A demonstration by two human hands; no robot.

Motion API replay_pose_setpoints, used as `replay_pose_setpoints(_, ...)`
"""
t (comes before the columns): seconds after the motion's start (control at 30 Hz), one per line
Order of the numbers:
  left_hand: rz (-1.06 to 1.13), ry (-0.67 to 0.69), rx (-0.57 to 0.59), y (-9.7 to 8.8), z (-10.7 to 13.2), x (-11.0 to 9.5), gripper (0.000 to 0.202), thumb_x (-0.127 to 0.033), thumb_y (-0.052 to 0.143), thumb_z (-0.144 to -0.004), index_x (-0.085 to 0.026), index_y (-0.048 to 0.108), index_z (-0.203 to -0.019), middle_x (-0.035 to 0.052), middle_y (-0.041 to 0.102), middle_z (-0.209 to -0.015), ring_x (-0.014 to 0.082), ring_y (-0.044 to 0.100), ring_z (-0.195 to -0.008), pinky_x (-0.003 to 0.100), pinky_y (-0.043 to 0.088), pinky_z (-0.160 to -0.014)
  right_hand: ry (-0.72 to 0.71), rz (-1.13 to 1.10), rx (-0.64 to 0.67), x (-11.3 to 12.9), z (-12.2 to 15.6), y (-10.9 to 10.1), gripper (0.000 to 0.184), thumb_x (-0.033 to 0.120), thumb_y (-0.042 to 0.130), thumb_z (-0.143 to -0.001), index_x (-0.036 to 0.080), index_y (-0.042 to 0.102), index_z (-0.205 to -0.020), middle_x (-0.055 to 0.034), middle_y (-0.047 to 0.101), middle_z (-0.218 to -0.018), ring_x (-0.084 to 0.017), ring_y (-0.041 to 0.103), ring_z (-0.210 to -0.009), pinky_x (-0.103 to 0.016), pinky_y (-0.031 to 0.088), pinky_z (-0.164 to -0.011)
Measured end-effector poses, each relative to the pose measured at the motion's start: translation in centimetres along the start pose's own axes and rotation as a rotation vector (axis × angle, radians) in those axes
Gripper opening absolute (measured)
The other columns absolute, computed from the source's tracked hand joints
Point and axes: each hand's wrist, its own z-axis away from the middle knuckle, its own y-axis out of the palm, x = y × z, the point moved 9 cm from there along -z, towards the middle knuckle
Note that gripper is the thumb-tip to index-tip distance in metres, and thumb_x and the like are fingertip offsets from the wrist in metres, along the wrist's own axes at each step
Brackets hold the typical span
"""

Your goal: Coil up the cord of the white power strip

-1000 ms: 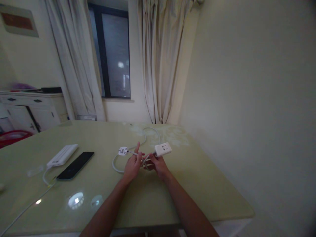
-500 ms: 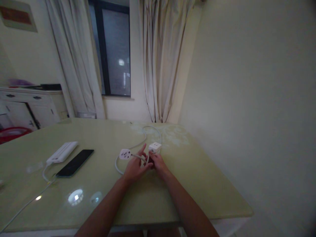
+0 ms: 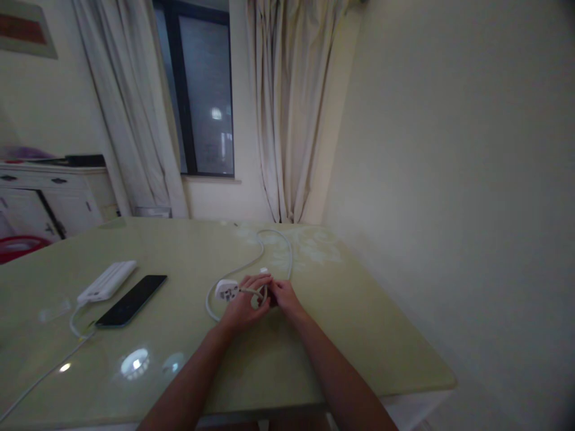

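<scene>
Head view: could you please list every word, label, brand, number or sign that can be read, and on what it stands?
No text can be read here.
Cord end: dark marks, but no letters or numbers I can make out.
Power bank: any print is too small or blurred.
Phone: dark screen, no text to be seen.
Wall panel: red band, nothing legible.
</scene>
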Motion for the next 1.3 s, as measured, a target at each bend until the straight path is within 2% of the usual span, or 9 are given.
replay_pose_setpoints(0.17,0.002,-0.041,-0.041,-0.1,0.1,0.5,0.046,-0.024,0.060,-0.086,-0.022,0.060,-0.131,0.0103,0.067,-0.125,0.0249,0.059,-0.117,0.043,0.047,-0.104,-0.145,0.099,0.019,1.5,0.3,0.5,0.067,0.082,0.066,-0.068,0.015,0.063,-0.068,0.0018,0.056,-0.060,-0.009,0.047,-0.053,-0.022,0.038,-0.052)
replay_pose_setpoints(0.33,0.008,-0.168,-0.372,-3.5,0.6,2.1,0.031,-0.033,0.061,-0.086,-0.019,0.067,-0.113,0.0085,0.071,-0.104,0.0231,0.064,-0.093,0.037,0.052,-0.086,-0.383,0.342,0.145,4.1,2.1,2.4,0.051,0.066,0.056,-0.091,0.017,0.070,-0.082,-0.0017,0.066,-0.076,-0.016,0.059,-0.074,-0.028,0.047,-0.073)
replay_pose_setpoints(0.4,0.032,-0.261,-0.507,-5.0,1.3,3.1,0.026,-0.037,0.060,-0.085,-0.019,0.069,-0.101,0.0073,0.070,-0.096,0.0223,0.064,-0.086,0.036,0.051,-0.082,-0.485,0.472,0.140,5.0,3.0,2.9,0.039,0.058,0.065,-0.088,0.019,0.070,-0.090,-0.0026,0.069,-0.085,-0.017,0.062,-0.083,-0.030,0.047,-0.082)
replay_pose_setpoints(0.47,0.082,-0.336,-0.553,-5.6,1.7,3.9,0.026,-0.039,0.058,-0.086,-0.019,0.070,-0.097,0.0062,0.071,-0.093,0.0221,0.064,-0.086,0.034,0.050,-0.082,-0.590,0.578,0.089,5.8,3.8,3.1,0.032,0.048,0.075,-0.084,0.020,0.068,-0.099,-0.0031,0.069,-0.093,-0.018,0.062,-0.088,-0.031,0.046,-0.086)
replay_pose_setpoints(0.7,0.539,-0.418,-0.393,-4.0,0.8,5.3,0.025,-0.039,0.061,-0.081,-0.018,0.072,-0.084,0.0059,0.074,-0.082,0.0231,0.067,-0.084,0.033,0.052,-0.081,-0.880,0.994,-0.127,7.2,5.7,3.5,0.005,0.025,0.063,-0.096,0.020,0.064,-0.094,-0.0061,0.069,-0.090,-0.021,0.059,-0.093,-0.034,0.043,-0.088)
replay_pose_setpoints(0.83,0.776,-0.533,-0.226,-2.0,0.4,6.3,0.026,-0.040,0.064,-0.077,-0.015,0.073,-0.078,0.0077,0.075,-0.083,0.0239,0.069,-0.083,0.036,0.055,-0.082,-0.975,0.979,-0.180,8.4,6.5,2.9,0.005,0.024,0.063,-0.095,0.020,0.063,-0.093,-0.0056,0.069,-0.090,-0.021,0.058,-0.091,-0.033,0.043,-0.086)
replay_pose_setpoints(0.97,0.853,-0.596,-0.216,-1.5,0.7,7.0,0.029,-0.043,0.065,-0.078,-0.015,0.072,-0.075,0.0078,0.074,-0.085,0.0243,0.071,-0.088,0.033,0.056,-0.079,-0.889,0.864,-0.260,9.1,6.3,1.4,0.018,0.034,0.073,-0.087,0.020,0.062,-0.087,-0.0049,0.065,-0.089,-0.019,0.058,-0.087,-0.030,0.045,-0.080)
replay_pose_setpoints(1.1,0.873,-0.627,-0.198,-1.2,0.9,7.0,0.029,-0.042,0.065,-0.077,-0.015,0.072,-0.074,0.0080,0.074,-0.081,0.0232,0.071,-0.082,0.032,0.057,-0.076,-0.716,0.810,-0.264,8.2,5.5,0.9,0.023,0.036,0.077,-0.079,0.021,0.059,-0.079,0.0010,0.061,-0.071,-0.015,0.055,-0.067,-0.025,0.044,-0.066)
replay_pose_setpoints(1.3,0.901,-0.655,-0.207,-0.8,1.1,7.2,0.032,-0.046,0.066,-0.077,-0.015,0.071,-0.075,0.0079,0.074,-0.077,0.0226,0.072,-0.075,0.031,0.058,-0.071,-0.665,0.713,-0.327,8.1,5.6,0.3,0.015,0.036,0.067,-0.085,0.021,0.065,-0.086,-0.0017,0.072,-0.079,-0.017,0.067,-0.075,-0.026,0.050,-0.075)
